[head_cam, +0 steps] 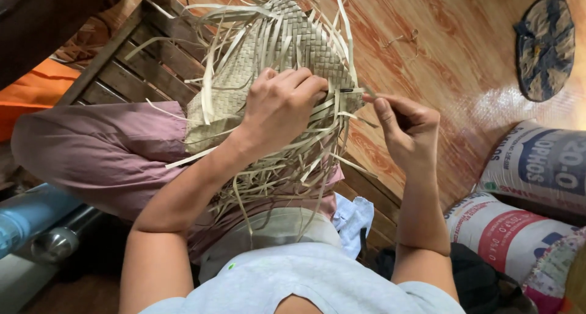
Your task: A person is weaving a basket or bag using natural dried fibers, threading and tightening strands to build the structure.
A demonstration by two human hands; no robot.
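A half-woven piece of pale straw (278, 42), with many loose strips hanging from its edges, rests over my lap. My left hand (282, 106) presses on its lower woven edge, fingers curled over the strips. My right hand (406, 128) is just to the right of that edge, thumb and forefinger pinched on a thin strip end or small dark tool; I cannot tell which. My legs in mauve cloth (104, 149) lie under the weaving.
I sit on a slatted wooden bench (137, 64). A wood-patterned floor (452, 51) lies beyond, with a round dark mat (545, 45) at the far right. Printed sacks (531, 186) stand at the right. A blue cylinder (27, 213) lies at the left.
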